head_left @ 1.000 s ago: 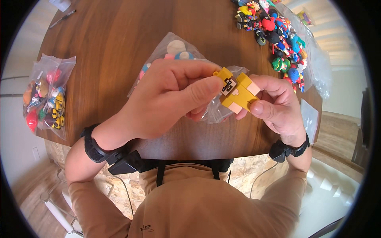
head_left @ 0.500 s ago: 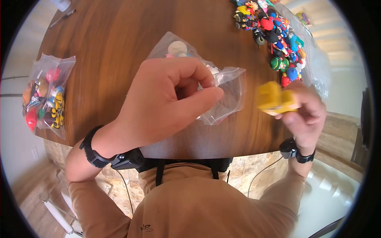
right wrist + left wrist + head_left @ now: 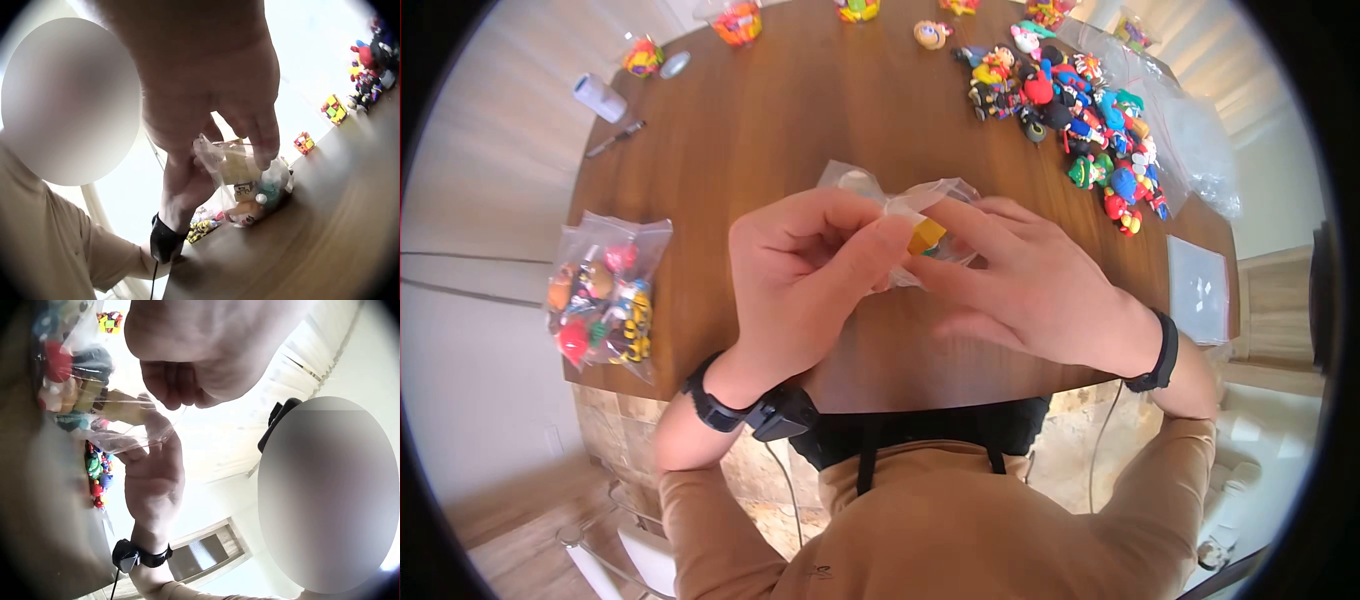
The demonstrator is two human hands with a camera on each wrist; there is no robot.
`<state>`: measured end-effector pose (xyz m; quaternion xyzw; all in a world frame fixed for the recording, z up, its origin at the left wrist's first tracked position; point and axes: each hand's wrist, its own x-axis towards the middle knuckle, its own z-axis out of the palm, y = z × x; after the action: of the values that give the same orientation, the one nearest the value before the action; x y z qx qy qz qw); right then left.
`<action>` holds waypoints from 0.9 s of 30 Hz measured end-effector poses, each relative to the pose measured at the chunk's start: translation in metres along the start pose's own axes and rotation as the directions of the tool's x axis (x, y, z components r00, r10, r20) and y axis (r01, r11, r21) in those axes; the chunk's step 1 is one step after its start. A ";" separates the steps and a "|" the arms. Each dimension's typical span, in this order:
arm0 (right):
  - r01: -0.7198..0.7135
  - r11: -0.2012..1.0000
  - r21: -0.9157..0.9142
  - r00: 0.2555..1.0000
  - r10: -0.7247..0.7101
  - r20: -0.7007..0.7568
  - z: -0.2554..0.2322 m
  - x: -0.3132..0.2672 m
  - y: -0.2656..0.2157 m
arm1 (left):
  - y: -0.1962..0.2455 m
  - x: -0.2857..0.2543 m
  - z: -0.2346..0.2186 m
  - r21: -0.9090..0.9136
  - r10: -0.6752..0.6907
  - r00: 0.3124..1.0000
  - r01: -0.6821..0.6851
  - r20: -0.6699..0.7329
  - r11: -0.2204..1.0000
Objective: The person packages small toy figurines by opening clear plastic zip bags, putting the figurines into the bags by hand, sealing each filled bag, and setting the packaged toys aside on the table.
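A clear plastic bag point(image 3: 948, 190) of small toy figures is held up over the table between both hands. My left hand point(image 3: 795, 265) pinches the bag's mouth at its left side. At the mouth, a yellow blocky toy figure point(image 3: 927, 237) sits between the thumb and fingers of my right hand point(image 3: 1035, 280). In the right wrist view the figure's yellow body point(image 3: 236, 167) shows through the plastic, its printed face point(image 3: 244, 190) downward. Below it in the bag are a teal and white toy point(image 3: 270, 192) and an orange one point(image 3: 245, 212).
On the table's left lies a full bag of toys point(image 3: 605, 295). A pile of loose figures point(image 3: 1080, 110) covers the back right, beside empty plastic bags point(image 3: 1200, 140). A pen point(image 3: 615, 138), a white roll point(image 3: 600, 98) and small tubs of colourful pieces point(image 3: 737, 22) stand farther back.
The right hand has taken the yellow figure from the left hand, turned it, and brought it back into the bag's mouth. The left hand now pinches the bag. The head view has tilted up.
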<state>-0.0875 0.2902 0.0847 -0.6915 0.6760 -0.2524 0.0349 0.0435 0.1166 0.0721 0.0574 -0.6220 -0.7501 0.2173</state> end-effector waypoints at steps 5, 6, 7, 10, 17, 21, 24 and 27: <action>0.130 0.966 -0.225 0.980 -0.159 -0.116 -0.047 0.024 0.015 | 0.010 0.017 -0.017 0.066 0.287 0.958 -0.287 0.018 0.956; 0.119 0.972 -0.201 0.974 -0.153 -0.165 -0.057 0.032 0.016 | 0.015 0.022 -0.019 0.087 0.348 0.937 -0.348 0.020 0.933; 0.109 0.978 -0.177 0.967 -0.146 -0.210 -0.066 0.039 0.017 | 0.020 0.026 -0.016 0.092 0.361 0.932 -0.361 0.025 0.928; 0.031 0.996 -0.089 0.989 -0.044 -0.140 -0.078 0.050 0.023 | 0.028 0.043 -0.006 0.152 0.426 0.904 -0.418 -0.029 0.896; -0.056 0.998 -0.005 0.995 0.055 -0.087 -0.082 0.031 0.063 | 0.016 0.076 -0.007 0.305 0.239 0.846 -0.414 0.477 0.858; -0.020 0.993 0.112 0.997 0.028 -0.066 -0.094 0.018 0.074 | 0.042 0.096 0.002 0.661 0.002 0.859 -0.396 0.512 0.637; -0.038 0.988 0.148 0.999 0.037 0.011 -0.103 0.013 0.075 | 0.048 0.114 -0.008 0.749 -0.148 0.798 -0.461 0.585 0.476; -0.016 0.990 0.137 0.991 -0.003 0.137 -0.105 0.015 0.064 | 0.061 0.112 -0.004 0.746 -0.084 0.789 -0.534 0.609 0.398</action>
<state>-0.1881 0.3019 0.1557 -0.7007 0.6552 -0.2506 0.1298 -0.0408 0.0607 0.1501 -0.1479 -0.9562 -0.2436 0.0660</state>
